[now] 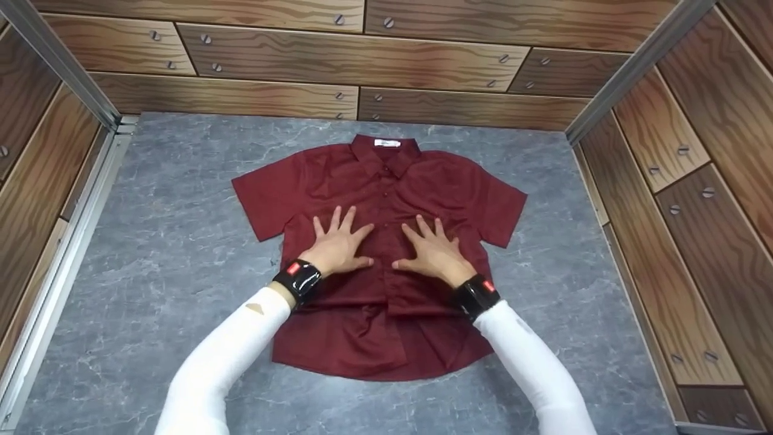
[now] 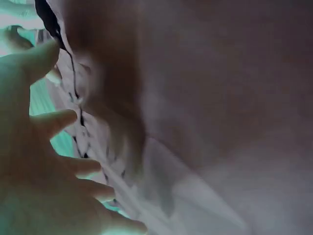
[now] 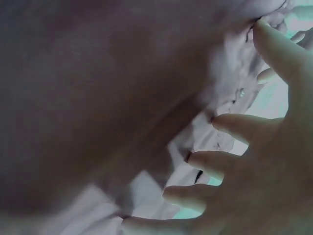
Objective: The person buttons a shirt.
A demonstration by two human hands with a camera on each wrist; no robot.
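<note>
A dark red short-sleeved shirt (image 1: 386, 181) lies spread face up, its collar (image 1: 386, 154) toward the back wall and its sleeves out to both sides. A fold crosses the lower front, with the curved back hem (image 1: 344, 356) showing below it. On the left half of the chest my left hand (image 1: 338, 244) rests with fingers spread. My right hand (image 1: 435, 254) rests likewise on the other half, its thumb pointing at the left thumb across the button placket. Both wrist views show the spread fingers over the cloth, in odd colours and partly blurred.
The shirt lies on a grey marbled surface (image 1: 169, 254). Walls with a wood-plank print stand behind it (image 1: 290, 54) and at both sides. Metal rails (image 1: 78, 229) run along the left edge and the corners.
</note>
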